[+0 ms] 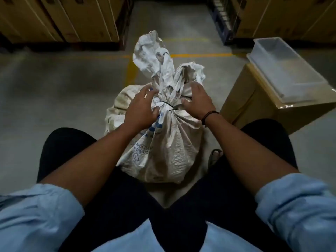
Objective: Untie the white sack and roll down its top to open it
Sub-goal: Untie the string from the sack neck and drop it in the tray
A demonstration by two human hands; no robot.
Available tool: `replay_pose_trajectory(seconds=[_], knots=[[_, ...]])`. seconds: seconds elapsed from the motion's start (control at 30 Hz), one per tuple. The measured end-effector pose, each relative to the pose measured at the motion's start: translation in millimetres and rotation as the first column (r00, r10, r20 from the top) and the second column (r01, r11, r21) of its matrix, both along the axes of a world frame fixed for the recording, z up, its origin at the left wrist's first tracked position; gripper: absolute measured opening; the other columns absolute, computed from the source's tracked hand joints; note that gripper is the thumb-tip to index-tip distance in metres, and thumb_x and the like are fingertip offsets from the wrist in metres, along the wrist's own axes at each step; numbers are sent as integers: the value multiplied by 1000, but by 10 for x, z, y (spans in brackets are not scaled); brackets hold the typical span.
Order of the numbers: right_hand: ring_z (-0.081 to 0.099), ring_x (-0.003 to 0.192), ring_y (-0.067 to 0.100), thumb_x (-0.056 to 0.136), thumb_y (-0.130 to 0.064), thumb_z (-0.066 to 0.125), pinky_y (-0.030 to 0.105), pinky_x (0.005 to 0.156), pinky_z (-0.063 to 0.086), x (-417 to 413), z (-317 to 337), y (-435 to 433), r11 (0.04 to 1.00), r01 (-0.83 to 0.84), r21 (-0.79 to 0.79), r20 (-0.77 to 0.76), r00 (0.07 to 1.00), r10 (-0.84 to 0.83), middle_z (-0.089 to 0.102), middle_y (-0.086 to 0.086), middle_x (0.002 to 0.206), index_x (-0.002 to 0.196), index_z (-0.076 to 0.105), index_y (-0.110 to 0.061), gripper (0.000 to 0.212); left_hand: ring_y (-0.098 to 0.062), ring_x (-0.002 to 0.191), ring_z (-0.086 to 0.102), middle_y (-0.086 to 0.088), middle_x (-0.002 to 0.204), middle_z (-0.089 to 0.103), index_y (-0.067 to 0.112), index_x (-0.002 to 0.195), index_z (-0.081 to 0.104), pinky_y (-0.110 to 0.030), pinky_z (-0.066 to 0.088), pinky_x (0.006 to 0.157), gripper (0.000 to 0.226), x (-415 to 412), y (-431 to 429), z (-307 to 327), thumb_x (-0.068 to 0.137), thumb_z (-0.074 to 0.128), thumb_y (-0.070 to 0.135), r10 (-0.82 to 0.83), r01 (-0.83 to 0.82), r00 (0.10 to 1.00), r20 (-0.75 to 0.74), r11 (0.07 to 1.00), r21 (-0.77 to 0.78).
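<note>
White sack (163,151) on the floor (63,88) close in front, long axis upright, black tie (171,107) cinching its neck. Flanked evenly by left hand (141,106), fingers spread loose, and right hand (197,102), fingertips hidden, grip impossible to tell.

rolled-up light blue sleeves (298,202), dark trousers (116,193), a dark wristband (209,115) on the right wrist.

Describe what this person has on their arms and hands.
Light blue shirt: left sleeve and right sleeve rolled up near the elbow, forearms bare. A thin dark bracelet circles the right wrist. The left hand and right hand wear no gloves.
</note>
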State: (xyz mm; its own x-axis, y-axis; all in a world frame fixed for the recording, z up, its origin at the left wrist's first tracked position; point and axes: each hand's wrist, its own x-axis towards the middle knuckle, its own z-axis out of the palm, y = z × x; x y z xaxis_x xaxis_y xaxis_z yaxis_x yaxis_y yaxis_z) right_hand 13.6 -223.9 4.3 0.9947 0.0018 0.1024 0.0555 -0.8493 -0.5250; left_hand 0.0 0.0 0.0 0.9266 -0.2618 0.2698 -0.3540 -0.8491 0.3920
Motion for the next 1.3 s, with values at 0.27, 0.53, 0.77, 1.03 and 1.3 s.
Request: replay_pose_trajectory(seconds=[0.27, 0.53, 0.77, 1.03, 1.3], knots=[[45, 130, 32, 82, -39, 64, 41, 106, 44, 564, -348, 365, 982, 81, 169, -129, 990, -59, 44, 16, 142, 142, 38, -12, 70, -27, 136, 48, -4, 156, 39, 24, 141, 50, -46, 50, 101, 54, 551, -57, -145, 89, 63, 31, 13, -14, 999, -29, 1000, -22], [16, 152, 36, 81, -34, 54, 45, 120, 29, 777, -567, 807, 942, -315, -119, -9, 949, 316, 26, 23, 160, 154, 23, -3, 86, -20, 135, 50, -6, 146, 53, 15, 130, 64, -33, 44, 109, 36, 875, 42, 61, 95, 58, 16, -110, 147, 975, 195, 971, -190], [54, 120, 46, 65, -31, 64, 58, 111, 37, 382, -639, 1103, 709, -594, -380, 122, 727, 675, 63, 23, 126, 125, 61, -3, 66, -26, 132, 56, 0, 138, 64, 19, 127, 69, -45, 46, 106, 30, 1097, 42, 230, 98, 59, 22, -464, 447, 844, 268, 886, 127], [65, 84, 39, 73, -28, 66, 41, 84, 47, 173, -451, 1073, 624, -625, -469, -101, 739, 666, 70, 17, 89, 97, 68, -8, 31, -20, 154, 23, -6, 155, 48, 34, 137, 61, -43, 11, 125, 45, 1114, 30, -206, 101, 40, 51, -337, 377, 925, -173, 868, 323], [29, 147, 34, 79, -25, 62, 50, 121, 23, 21, -607, 847, 724, -545, -422, 9, 796, 605, 41, 14, 153, 146, 40, -8, 72, -25, 151, 30, -13, 157, 43, 34, 144, 55, -40, 25, 120, 44, 1085, 398, -384, 106, 36, 45, -89, 134, 981, -170, 953, 271]])
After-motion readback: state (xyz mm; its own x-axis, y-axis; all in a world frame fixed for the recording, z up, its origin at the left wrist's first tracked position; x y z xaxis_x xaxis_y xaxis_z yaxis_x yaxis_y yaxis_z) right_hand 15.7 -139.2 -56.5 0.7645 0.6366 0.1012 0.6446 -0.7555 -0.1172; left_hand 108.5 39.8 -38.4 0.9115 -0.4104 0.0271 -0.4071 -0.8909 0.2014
